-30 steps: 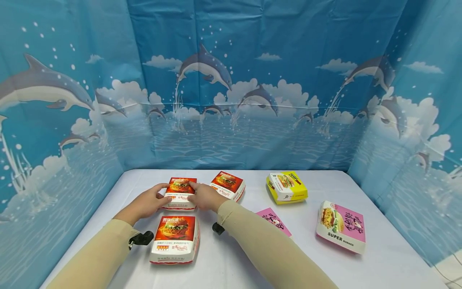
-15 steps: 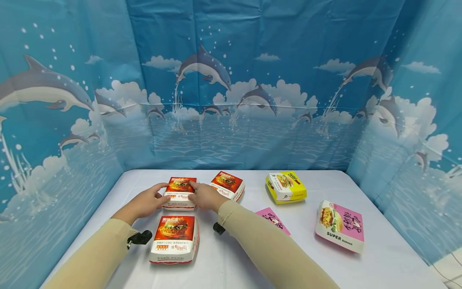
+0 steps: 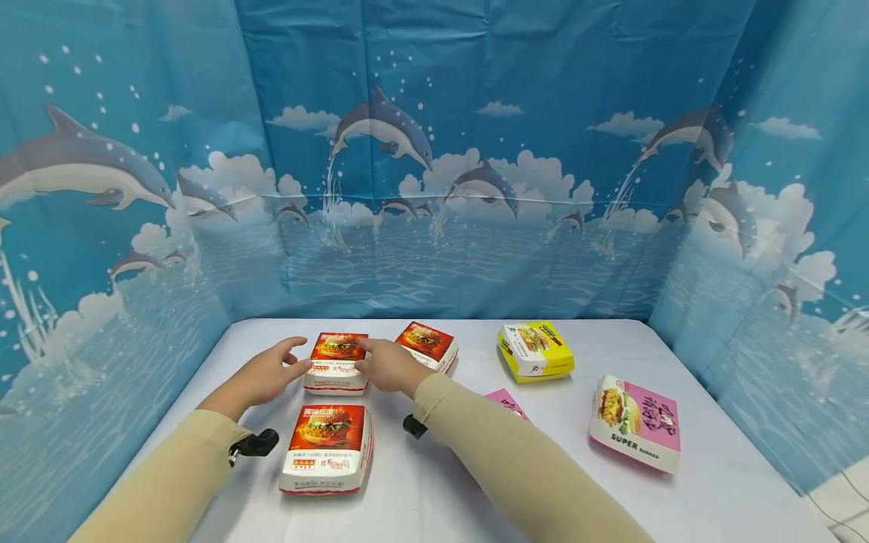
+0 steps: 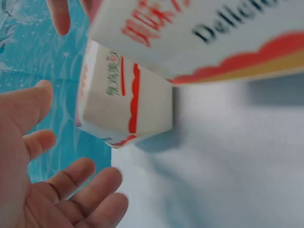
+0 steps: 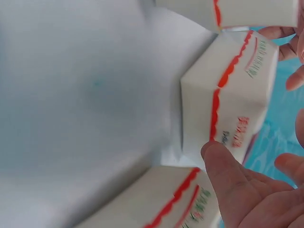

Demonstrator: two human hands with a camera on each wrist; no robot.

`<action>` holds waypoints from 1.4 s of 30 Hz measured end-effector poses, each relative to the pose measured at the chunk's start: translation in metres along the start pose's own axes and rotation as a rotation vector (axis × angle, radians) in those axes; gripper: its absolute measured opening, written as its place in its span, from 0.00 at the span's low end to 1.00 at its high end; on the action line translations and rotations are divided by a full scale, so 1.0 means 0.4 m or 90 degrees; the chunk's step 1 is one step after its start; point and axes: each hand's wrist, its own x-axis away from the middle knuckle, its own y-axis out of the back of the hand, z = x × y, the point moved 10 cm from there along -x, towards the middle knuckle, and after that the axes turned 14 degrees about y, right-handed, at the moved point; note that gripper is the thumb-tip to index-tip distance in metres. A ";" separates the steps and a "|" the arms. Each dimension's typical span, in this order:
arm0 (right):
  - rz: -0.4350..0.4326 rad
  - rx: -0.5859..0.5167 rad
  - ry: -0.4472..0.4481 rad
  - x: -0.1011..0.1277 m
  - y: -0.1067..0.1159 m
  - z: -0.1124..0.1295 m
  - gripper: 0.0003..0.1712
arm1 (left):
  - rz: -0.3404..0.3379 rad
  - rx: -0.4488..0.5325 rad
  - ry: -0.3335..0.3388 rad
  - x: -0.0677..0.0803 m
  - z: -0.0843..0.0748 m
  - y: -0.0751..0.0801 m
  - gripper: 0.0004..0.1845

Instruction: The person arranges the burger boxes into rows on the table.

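Observation:
On the white table (image 3: 434, 483) sits a red burger box (image 3: 337, 360), between my two hands. My left hand (image 3: 270, 368) is spread beside the box's left side, a small gap away. The left wrist view shows its fingers (image 4: 71, 187) straight and apart from the box (image 4: 124, 97). My right hand (image 3: 384, 364) lies at the box's right side, with the index finger near the top right corner. In the right wrist view, its thumb (image 5: 222, 164) rests against the box's white side (image 5: 228, 95); the other fingers look clear of it.
A second red box (image 3: 327, 445) lies near me and a third (image 3: 429, 344) to the right. Further right are a yellow box (image 3: 536, 351) and a pink box (image 3: 634, 422). A flat pink piece (image 3: 504, 400) shows behind my right arm. Dolphin-print curtains (image 3: 434, 151) wall three sides.
My left hand has let go of the red box and drawn a little left, its fingers spreading. My right hand has stayed at the box's right side.

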 end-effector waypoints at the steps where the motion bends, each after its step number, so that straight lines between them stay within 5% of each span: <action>1: -0.004 -0.004 0.001 0.004 0.008 0.002 0.34 | -0.004 0.000 0.000 0.002 -0.003 0.005 0.42; 12: -0.034 -0.019 0.035 0.037 0.122 0.003 0.32 | -0.016 0.027 -0.043 0.023 -0.107 0.036 0.40; 20: -0.047 -0.055 0.011 0.056 0.193 -0.041 0.32 | 0.000 0.011 -0.087 0.041 -0.202 0.028 0.44; 25: -0.065 -0.019 0.010 0.070 0.232 -0.070 0.33 | 0.007 -0.005 -0.094 0.045 -0.254 0.020 0.43; 42: -0.035 0.024 -0.045 0.095 0.269 -0.243 0.40 | 0.048 -0.038 -0.081 0.021 -0.380 -0.070 0.45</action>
